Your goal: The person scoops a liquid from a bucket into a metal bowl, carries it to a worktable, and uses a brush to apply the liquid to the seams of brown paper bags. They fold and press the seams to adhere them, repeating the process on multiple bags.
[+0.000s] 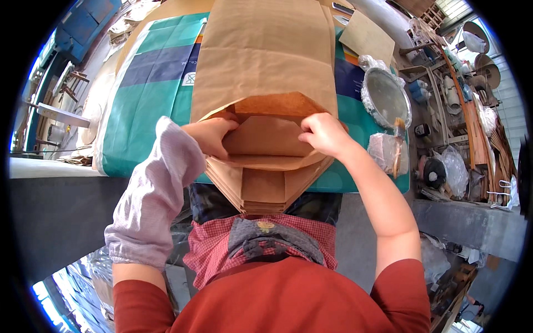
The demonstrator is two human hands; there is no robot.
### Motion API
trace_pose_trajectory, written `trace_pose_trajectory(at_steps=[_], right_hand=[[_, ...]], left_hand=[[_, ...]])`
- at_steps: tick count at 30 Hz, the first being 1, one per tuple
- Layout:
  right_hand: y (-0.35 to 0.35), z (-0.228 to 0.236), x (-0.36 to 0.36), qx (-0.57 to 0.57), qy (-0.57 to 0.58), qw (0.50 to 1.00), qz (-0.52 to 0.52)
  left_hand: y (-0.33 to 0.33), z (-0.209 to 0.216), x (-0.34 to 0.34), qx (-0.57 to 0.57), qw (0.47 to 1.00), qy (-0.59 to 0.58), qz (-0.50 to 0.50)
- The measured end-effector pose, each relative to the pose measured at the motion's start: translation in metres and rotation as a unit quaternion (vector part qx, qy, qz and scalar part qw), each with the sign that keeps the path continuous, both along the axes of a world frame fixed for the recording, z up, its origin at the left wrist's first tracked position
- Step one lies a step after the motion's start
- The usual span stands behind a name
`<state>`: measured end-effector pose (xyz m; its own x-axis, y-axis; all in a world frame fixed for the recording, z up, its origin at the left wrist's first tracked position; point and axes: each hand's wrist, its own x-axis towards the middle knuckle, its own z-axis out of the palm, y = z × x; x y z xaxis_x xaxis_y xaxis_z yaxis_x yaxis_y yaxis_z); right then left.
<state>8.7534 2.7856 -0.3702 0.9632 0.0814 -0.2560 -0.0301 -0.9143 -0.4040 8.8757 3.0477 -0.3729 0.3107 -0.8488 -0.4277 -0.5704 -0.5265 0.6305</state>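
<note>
A large brown paper bag (266, 47) lies lengthwise in front of me, its near end spread into a wide mouth with folded flaps. Inside, a flat inner panel (266, 136) shows below the darker upper fold. My left hand (214, 136) is at the left corner of the mouth, thumb and fingers reaching inside around the paper. Opposite it, my right hand (326, 135) has curled fingers gripping the right corner. Below the mouth, a layered stack of similar bag ends (264, 186) hangs over the table's near edge toward my lap.
Green and navy printed sheeting (144, 91) covers the table. At the right stand a plastic-lined round basin (387, 97) with grey contents and a brush (398, 147) on a plastic-wrapped block (381, 152). A tan board (367, 39) lies farther back. Cluttered shelving (444, 105) lines the right side.
</note>
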Motion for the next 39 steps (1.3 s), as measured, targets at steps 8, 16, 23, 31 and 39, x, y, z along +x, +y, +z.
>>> trace_pose_trajectory(at_steps=[8,16,23,31,39], right_hand=[[0.008,0.002,-0.045,-0.002,-0.347,0.938,0.02],[-0.177,0.006,-0.186,-0.369,-0.189,0.906,-0.089],[-0.205,0.002,-0.181,-0.248,-0.329,0.91,-0.029],[-0.241,0.009,-0.077,0.07,-0.342,0.86,-0.371],[-0.266,0.011,-0.081,0.211,-0.339,0.827,-0.395]], left_hand=[[-0.014,-0.048,-0.01,-0.096,0.966,-0.109,0.213],[-0.015,-0.006,-0.04,0.011,0.981,-0.191,0.017],[-0.023,0.017,-0.06,0.031,0.969,-0.243,0.0],[-0.033,0.042,-0.067,0.031,0.948,-0.316,0.02],[-0.038,0.054,-0.067,-0.041,0.961,-0.244,0.127]])
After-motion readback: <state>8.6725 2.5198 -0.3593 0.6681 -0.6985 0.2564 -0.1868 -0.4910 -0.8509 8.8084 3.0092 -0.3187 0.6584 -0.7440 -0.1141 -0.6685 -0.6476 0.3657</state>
